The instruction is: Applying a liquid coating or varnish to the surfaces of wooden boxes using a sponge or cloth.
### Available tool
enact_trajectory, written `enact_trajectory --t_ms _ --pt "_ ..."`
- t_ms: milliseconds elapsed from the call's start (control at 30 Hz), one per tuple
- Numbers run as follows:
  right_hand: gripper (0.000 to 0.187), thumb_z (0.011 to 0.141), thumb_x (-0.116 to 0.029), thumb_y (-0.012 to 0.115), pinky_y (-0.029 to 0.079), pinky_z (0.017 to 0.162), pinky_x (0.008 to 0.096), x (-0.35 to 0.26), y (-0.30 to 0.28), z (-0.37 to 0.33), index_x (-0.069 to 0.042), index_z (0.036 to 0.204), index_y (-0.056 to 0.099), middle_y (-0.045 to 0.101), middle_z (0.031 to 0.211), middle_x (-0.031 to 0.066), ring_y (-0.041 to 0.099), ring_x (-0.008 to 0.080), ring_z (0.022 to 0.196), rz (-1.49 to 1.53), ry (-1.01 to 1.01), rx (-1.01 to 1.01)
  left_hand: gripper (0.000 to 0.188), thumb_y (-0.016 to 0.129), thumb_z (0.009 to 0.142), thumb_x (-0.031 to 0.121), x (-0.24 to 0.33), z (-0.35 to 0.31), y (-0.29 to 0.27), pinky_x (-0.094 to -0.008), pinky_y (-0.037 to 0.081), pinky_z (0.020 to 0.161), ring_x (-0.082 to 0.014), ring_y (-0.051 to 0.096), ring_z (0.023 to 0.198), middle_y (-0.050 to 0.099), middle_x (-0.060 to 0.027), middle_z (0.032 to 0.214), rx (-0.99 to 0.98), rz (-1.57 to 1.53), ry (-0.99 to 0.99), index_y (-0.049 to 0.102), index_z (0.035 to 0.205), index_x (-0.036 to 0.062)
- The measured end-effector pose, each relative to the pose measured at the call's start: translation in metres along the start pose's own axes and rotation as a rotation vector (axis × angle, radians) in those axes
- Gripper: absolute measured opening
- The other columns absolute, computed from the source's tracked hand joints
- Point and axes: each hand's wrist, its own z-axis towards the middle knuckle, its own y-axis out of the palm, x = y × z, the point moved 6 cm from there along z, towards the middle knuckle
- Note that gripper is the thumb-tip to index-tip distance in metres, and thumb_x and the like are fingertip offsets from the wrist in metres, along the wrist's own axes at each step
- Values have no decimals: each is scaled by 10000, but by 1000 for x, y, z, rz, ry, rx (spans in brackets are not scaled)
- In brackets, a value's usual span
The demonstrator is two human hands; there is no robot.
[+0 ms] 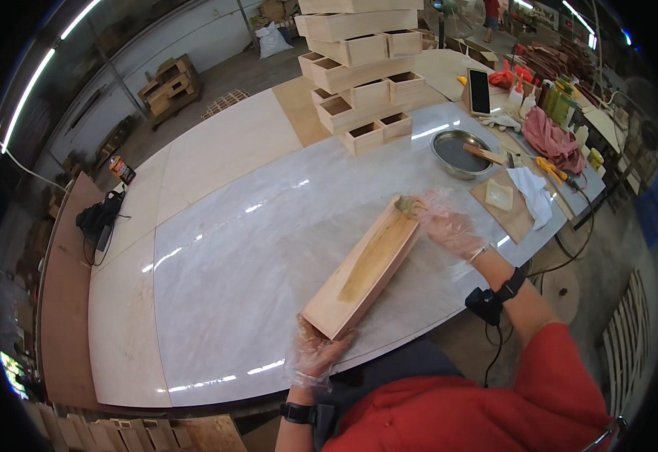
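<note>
A long pale wooden box (367, 275) lies slantwise in front of me, its upper face marked by a wet yellow-brown streak. My left hand (320, 348), in a clear plastic glove, grips the box's near end from below, fingers curled around its edge. At the far end my right hand (449, 226), gloved the same way, pinches a small greenish-brown pad (408, 205) pressed against the wood. Whether the pad is sponge or cloth I cannot tell. To the right of that hand, a yellowish block (499, 196) sits on a thin brown board (521, 215).
Stacked wooden boxes (363, 94) rise at the table's far side. A round metal bowl (442, 158) with a wooden stick across it stands at right, near a white cloth (531, 194), pink cloth (555, 139), phone (479, 92) and bottles. A black bag (101, 218) lies far left.
</note>
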Motion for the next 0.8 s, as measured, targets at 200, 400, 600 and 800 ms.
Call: enact_trajectory --t_ms 200,400,600,800 --pt "320 904 -141 506 515 836 416 -120 -24 2 -18 1184 600 646 1070 174 628 332 991 500 -245 -151 674 813 756 64 5 2 3 -319 487 943 -180 576 1114 548 -105 1225 -17 -25 56 360 1255 50" --pt "203 823 -111 530 507 742 444 -21 -17 10 -50 992 625 623 884 161 621 326 815 -190 -384 389 716 834 738 86 -7 0 -1 -324 492 932 -179 584 1095 559 -109 1208 -9 -102 10 355 1267 35" --pt "278 867 -132 566 526 728 410 -66 10 -8 -95 1130 648 644 1047 162 624 304 898 124 -96 -105 681 832 741 98 -6 2 3 -318 491 934 -171 570 1118 545 -117 1219 -3 -118 37 378 1244 28" --pt "196 833 -111 529 515 654 414 -6 12 -17 -78 1001 624 610 808 137 616 314 761 -562 -310 367 688 844 730 114 6 1 0 -313 505 888 -177 603 1053 583 -109 1164 8 126 59 391 1240 24"
